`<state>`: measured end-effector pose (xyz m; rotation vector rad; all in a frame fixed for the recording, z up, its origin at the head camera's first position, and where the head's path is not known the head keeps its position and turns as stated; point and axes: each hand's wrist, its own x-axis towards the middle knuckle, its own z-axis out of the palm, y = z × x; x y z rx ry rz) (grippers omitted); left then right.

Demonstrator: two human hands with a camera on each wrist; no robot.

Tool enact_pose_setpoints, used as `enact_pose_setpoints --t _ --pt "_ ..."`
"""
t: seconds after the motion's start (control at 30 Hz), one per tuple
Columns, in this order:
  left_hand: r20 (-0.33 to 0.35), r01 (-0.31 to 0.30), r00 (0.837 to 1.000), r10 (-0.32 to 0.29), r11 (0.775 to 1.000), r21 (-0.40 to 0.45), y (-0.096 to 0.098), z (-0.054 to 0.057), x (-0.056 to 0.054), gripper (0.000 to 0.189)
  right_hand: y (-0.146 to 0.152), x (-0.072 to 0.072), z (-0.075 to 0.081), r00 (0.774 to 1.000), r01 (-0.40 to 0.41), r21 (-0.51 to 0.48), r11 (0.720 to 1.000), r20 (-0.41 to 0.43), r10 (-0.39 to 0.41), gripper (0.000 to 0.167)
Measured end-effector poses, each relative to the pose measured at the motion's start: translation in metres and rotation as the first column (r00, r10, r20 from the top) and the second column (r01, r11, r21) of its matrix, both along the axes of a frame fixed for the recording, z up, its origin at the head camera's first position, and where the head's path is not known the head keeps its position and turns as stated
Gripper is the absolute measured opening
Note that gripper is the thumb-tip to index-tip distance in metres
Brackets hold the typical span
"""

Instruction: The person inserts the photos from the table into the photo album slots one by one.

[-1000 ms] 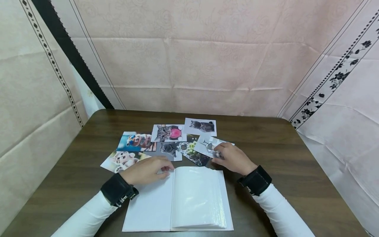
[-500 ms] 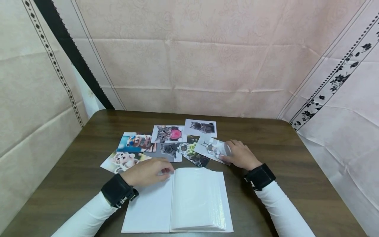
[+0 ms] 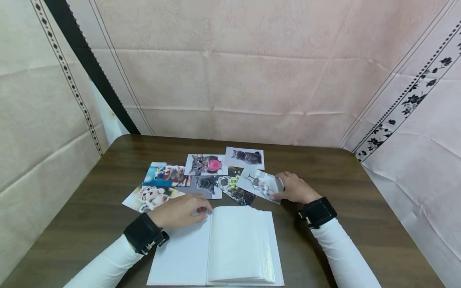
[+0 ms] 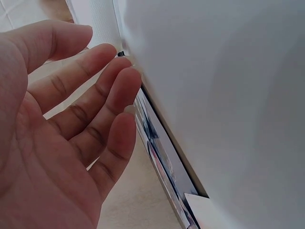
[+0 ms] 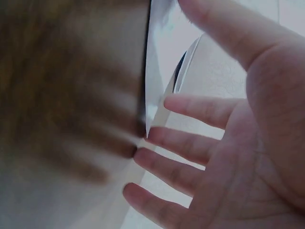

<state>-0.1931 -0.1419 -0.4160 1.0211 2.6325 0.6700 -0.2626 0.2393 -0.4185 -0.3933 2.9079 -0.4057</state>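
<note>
A photo album with a white page (image 3: 180, 254) and clear sleeves (image 3: 237, 246) lies spread on the table. My left hand (image 3: 181, 210) rests at the top of the album's left page, its fingers loosely bent with nothing between them in the left wrist view. At the right end of a pale photo (image 3: 257, 183) of a white animal, my right hand (image 3: 297, 189) touches the print. Its thumb lies at the lower corner and its fingertips at the upper one. In the right wrist view, the fingers (image 5: 178, 174) are nearly straight, and the photo's edge (image 5: 159, 62) runs beside them.
Several photos lie behind the album, partly overlapping: a grey kitten print (image 3: 245, 157), a kitten with a pink ball (image 3: 205, 164), a blue-backed one (image 3: 162, 175), a white cub (image 3: 149, 197) and a green plant (image 3: 234, 186). A brown wooden table (image 3: 360, 224) carries everything.
My right hand has shifted slightly right and toward me, to the pale photo's right end; the photo has turned a little clockwise. My left hand has stayed on the album.
</note>
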Motion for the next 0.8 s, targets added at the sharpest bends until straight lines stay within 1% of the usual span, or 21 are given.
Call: enact_pose_setpoints --t 0.1,0.23,0.47,0.67,0.8 --pt "0.01 -0.002 1.0 0.002 1.0 0.005 0.0 -0.001 0.0 0.018 0.0 -0.001 0.001 1.0 0.011 0.016 1.0 0.012 -0.011 0.086" --pt "0.021 0.002 1.0 -0.002 1.0 0.011 0.001 -0.001 0.0 0.018 -0.003 -0.003 0.002 1.0 0.026 0.035 0.999 0.012 -0.026 0.09" --pt "0.022 0.026 0.999 -0.027 0.999 0.029 0.001 -0.004 -0.001 0.017 -0.007 -0.008 0.001 0.999 0.021 0.043 0.999 0.032 -0.023 0.09" --pt "0.019 0.022 1.0 -0.023 0.999 0.028 0.001 -0.005 0.0 0.017 -0.011 -0.013 0.003 1.0 0.017 0.04 0.999 0.007 -0.017 0.092" --pt "0.008 0.021 1.0 -0.021 0.999 0.03 0.001 -0.004 0.0 0.017 -0.012 -0.017 0.004 1.0 0.029 0.063 0.998 0.006 -0.029 0.092"
